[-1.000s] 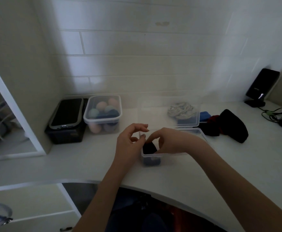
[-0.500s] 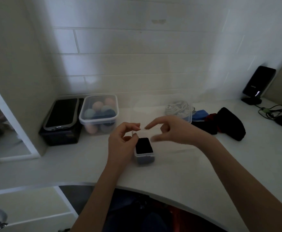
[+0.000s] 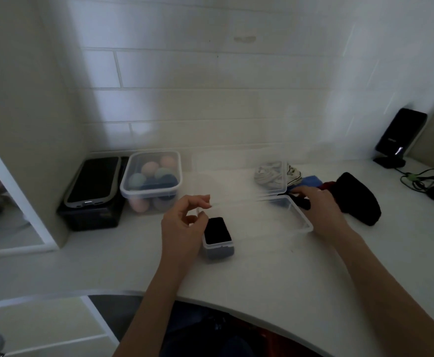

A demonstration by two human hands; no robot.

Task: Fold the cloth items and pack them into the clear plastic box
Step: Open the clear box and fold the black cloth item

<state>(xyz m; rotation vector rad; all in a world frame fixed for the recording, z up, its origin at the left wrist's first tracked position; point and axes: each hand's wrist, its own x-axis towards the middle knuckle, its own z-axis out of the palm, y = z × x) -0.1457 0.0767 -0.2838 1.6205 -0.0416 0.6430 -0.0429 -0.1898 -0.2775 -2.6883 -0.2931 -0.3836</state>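
Clear plastic box (image 3: pixel 275 222) now sits with one dark folded cloth (image 3: pixel 217 230) packed upright at its left end; a second ago both our hands were pinching over that spot, and since then our right hand (image 3: pixel 319 202) has swung out to the far right corner of the box, toward the loose pile. Means one item is in and we're fetching the next. Right hand is half curled, fingers reaching the small dark cloth piece (image 3: pixel 301 200) by the box corner; can't tell if it has hold yet. Left hand (image 3: pixel 182 217) hovers loosely curled at the box's left rim, gripping nothing. Rest of the box is bare, lid (image 3: pixel 239 173) tipped up behind. Black cloth pouch (image 3: pixel 357 199), blue cloth (image 3: pixel 311 180) and white striped cloth (image 3: pixel 275 173) wait just beyond. White table (image 3: pixel 313 279) in front is open; lidded tub of coloured balls (image 3: pixel 151 181) crowds the left, cables (image 3: pixel 427 179) far right.
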